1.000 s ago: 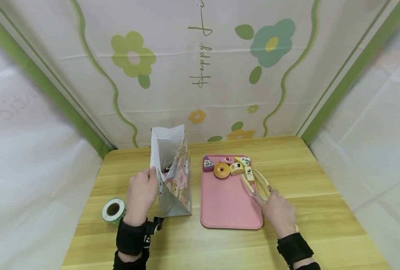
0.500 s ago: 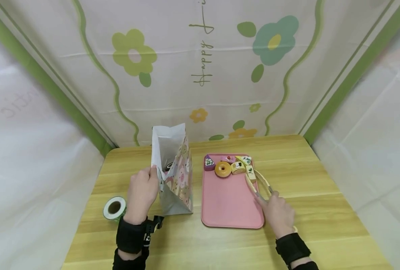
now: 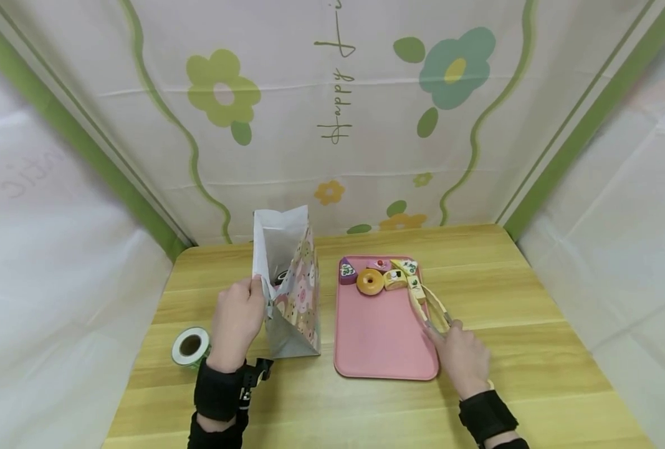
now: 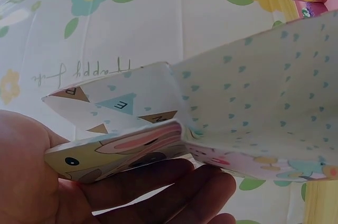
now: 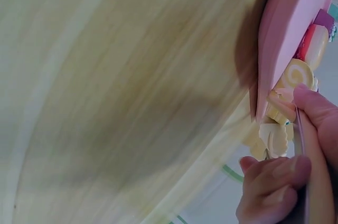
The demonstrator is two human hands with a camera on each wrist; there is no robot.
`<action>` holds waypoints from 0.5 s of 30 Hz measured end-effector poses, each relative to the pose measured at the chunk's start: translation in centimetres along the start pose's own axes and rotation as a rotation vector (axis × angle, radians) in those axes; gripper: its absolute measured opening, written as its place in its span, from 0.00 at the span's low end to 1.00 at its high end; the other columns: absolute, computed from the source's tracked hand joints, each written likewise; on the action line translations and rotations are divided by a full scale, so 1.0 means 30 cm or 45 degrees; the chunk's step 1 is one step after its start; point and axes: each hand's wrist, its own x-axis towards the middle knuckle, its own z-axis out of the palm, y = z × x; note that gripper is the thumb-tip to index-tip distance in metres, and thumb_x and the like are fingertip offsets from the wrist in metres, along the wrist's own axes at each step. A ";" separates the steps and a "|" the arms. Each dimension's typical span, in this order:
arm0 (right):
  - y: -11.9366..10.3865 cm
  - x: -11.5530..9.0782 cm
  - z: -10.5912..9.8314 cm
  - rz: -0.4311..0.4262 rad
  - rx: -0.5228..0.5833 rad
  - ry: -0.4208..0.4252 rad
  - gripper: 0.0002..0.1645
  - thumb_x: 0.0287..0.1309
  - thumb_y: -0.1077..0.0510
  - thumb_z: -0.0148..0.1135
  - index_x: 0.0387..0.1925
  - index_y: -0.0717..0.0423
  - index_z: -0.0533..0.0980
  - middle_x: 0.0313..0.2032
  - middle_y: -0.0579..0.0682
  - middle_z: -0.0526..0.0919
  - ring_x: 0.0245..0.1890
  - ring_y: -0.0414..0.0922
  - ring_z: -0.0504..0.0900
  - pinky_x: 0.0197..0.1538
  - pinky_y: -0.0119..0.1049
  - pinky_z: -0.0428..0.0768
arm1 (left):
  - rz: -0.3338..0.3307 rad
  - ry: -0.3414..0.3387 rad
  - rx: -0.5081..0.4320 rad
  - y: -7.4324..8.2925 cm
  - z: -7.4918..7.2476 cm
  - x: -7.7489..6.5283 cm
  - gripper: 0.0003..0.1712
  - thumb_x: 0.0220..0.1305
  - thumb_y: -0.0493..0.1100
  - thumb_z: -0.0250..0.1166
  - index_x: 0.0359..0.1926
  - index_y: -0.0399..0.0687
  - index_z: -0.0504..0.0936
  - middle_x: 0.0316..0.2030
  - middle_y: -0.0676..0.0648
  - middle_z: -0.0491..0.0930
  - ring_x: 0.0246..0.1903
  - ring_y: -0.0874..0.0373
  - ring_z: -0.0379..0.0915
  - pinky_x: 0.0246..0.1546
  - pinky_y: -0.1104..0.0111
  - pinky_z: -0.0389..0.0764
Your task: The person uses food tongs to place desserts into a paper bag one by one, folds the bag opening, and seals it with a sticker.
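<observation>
Left hand on bag, right hand on tongs

By the left hand (image 3: 238, 321), the top edge of the bag (image 3: 301, 293) is pinched between thumb and fingers. The bag is stood upright on the wood table (image 3: 534, 349), with its mouth spread and pictures printed on its side. Something dark (image 3: 280, 277) can be seen inside, but what it is cannot be told.

The tongs (image 3: 418, 308) are gripped in the right hand (image 3: 464, 355). Their arms are held apart, with a small pale cake (image 3: 416, 289) set between the tips. Whether it is squeezed by both tips cannot be told.

That cake is kept at the right side of a pink tray (image 3: 385, 343), which is placed to the right of the bag. Along the far end of the tray, a purple cake (image 3: 348, 272), a donut (image 3: 370, 291), a pink cake (image 3: 377, 264), a swirl cake (image 3: 395, 280) and a yellow cake (image 3: 407, 267) are bunched close together.

A roll (image 3: 179, 348) is left on the table, near the left hand. Black bands (image 3: 218, 394) are worn on both wrists. Behind the table, a white cloth (image 3: 287, 156) is hung, with flowers printed on it.
</observation>
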 end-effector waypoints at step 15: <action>0.008 0.003 -0.022 0.109 0.107 -0.097 0.47 0.59 0.25 0.54 0.43 0.70 0.71 0.17 0.56 0.72 0.14 0.50 0.72 0.14 0.43 0.65 | 0.004 0.011 0.018 0.007 0.009 0.001 0.28 0.79 0.50 0.41 0.20 0.44 0.67 0.15 0.46 0.64 0.12 0.53 0.59 0.15 0.64 0.61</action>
